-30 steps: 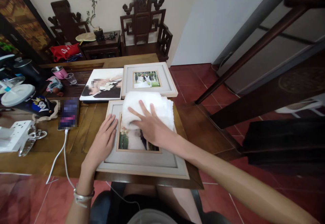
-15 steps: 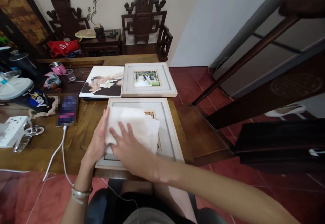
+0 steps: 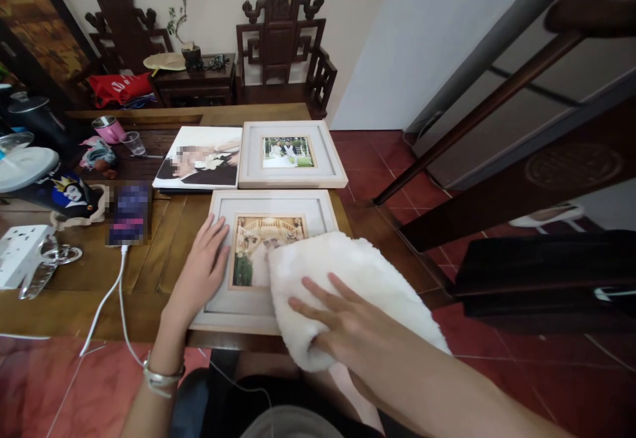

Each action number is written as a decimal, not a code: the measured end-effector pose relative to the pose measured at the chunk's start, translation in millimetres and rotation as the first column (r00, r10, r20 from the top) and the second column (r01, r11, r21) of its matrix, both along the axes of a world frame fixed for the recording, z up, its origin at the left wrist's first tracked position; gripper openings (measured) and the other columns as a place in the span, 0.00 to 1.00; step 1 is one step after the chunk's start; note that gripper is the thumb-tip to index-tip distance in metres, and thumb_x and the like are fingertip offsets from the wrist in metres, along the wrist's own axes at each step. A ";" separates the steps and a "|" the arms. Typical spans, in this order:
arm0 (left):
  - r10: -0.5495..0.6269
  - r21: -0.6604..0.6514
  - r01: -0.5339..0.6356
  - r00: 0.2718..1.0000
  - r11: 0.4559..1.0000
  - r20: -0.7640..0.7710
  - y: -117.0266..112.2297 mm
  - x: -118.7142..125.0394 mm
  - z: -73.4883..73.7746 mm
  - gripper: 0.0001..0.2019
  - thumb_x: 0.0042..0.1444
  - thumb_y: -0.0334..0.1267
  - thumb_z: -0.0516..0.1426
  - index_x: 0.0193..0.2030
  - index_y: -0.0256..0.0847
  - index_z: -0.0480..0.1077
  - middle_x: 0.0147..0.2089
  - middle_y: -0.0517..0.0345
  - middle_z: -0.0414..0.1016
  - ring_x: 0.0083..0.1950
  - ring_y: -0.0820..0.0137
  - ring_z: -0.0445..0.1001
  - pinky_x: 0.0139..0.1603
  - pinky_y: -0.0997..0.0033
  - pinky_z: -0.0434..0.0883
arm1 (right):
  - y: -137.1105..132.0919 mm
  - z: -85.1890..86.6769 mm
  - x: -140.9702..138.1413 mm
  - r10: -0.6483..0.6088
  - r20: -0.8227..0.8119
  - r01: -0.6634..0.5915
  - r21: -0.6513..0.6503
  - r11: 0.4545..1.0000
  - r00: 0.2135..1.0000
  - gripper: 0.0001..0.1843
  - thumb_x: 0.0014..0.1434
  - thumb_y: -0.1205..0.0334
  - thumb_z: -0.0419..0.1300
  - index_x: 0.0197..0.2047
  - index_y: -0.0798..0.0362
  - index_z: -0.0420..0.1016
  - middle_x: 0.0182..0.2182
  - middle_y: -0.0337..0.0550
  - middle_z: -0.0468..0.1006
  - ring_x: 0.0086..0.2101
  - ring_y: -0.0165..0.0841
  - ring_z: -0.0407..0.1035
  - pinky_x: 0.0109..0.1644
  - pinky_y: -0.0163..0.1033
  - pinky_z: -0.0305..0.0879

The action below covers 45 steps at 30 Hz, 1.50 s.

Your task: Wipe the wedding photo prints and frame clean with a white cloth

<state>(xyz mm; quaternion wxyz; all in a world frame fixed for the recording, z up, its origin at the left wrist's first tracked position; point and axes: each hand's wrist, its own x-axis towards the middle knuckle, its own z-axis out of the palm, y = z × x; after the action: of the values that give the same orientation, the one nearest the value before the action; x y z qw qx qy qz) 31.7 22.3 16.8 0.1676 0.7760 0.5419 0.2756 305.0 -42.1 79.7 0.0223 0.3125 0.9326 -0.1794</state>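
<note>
A light wooden picture frame lies flat at the table's near edge. Inside its grey-white mat shows a photo of a bright staircase scene. My left hand rests on the frame's left side, fingers stretched out and fairly close together. Under my right hand is a fluffy white cloth; the fingers spread over its top and the thumb tucks into a fold. The cloth covers the frame's lower right corner and part of the photo, and hangs past the right edge.
Behind lie a second framed photo and a white-bordered photo panel. Leftward are a phone on a white cable, a power strip, a clear hair claw, a lidded tumbler and a pink cup.
My right hand has moved the white cloth rightward and toward me, and it now spreads wider, uncovering the photo. My left hand has turned from the cloth's edge to lie on the frame.
</note>
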 end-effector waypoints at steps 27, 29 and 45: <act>-0.004 0.014 0.005 1.000 1.000 -0.030 -1.1 -3.4 0.5 0.22 0.68 0.39 0.46 0.65 0.35 0.62 0.70 0.46 0.60 0.75 0.62 0.46 0.72 0.49 0.51 | -7.2 -19.2 32.1 -0.157 -0.166 0.163 0.027 0.986 0.974 0.25 0.42 0.80 0.52 0.35 0.48 0.82 0.65 0.37 0.63 0.67 0.44 0.46 0.71 0.61 0.39; -0.011 0.030 0.011 0.999 0.999 -0.033 -0.2 -3.9 -0.9 0.22 0.68 0.39 0.46 0.64 0.35 0.63 0.69 0.46 0.60 0.74 0.62 0.46 0.72 0.48 0.52 | -5.0 -17.8 20.0 -0.163 -0.159 0.172 0.044 0.984 0.974 0.28 0.41 0.82 0.51 0.38 0.49 0.82 0.65 0.39 0.63 0.68 0.46 0.44 0.70 0.63 0.39; -0.006 0.034 0.006 1.000 0.999 -0.017 -0.3 -4.7 -2.3 0.22 0.67 0.40 0.45 0.64 0.35 0.63 0.69 0.46 0.60 0.74 0.62 0.46 0.72 0.49 0.52 | -19.0 -7.4 26.0 -0.262 -0.082 0.267 0.054 0.962 0.961 0.28 0.36 0.82 0.48 0.34 0.52 0.81 0.63 0.41 0.66 0.67 0.46 0.46 0.69 0.63 0.45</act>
<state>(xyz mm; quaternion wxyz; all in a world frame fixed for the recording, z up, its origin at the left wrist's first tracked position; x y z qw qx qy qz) 27.0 22.0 14.4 0.1507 0.7827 0.5362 0.2777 331.0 -61.1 72.3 -0.0465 0.4281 0.8878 -0.1622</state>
